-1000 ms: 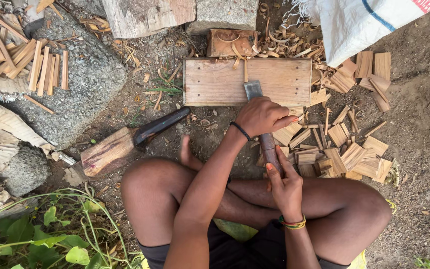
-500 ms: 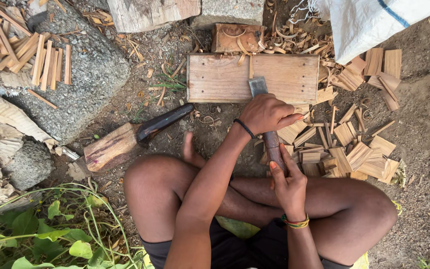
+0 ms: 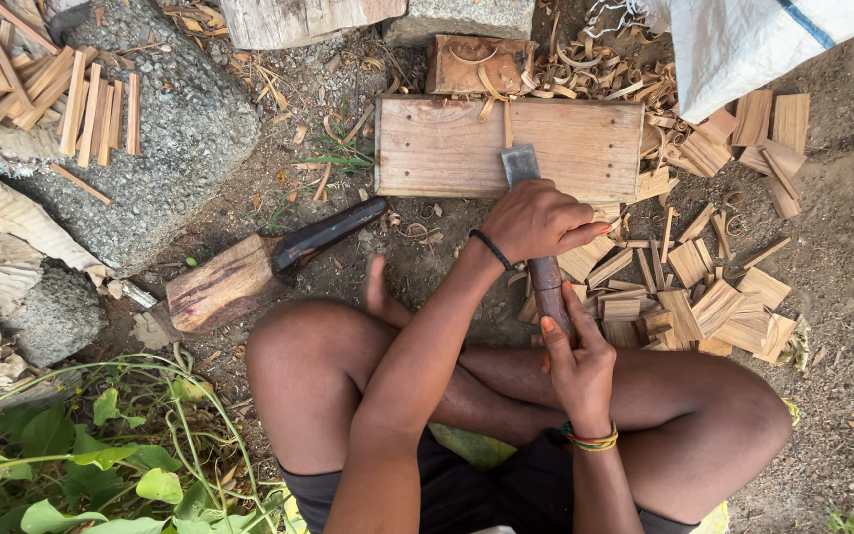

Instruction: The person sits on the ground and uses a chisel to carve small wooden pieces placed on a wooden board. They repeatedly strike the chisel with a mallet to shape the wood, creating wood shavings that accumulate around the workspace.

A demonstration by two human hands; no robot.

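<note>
Hands barely shifted since earlier frame. Flat rectangular wooden board (image 3: 467, 146) lies on dirt; wide steel chisel blade with brown wooden handle (image 3: 536, 222) rests at its near edge. Left hand (image 3: 538, 220) grips over blade, right hand (image 3: 577, 358) wraps handle end.

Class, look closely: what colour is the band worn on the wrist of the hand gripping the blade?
Black: a thin band on the left hand, clearest in the head view.
</note>
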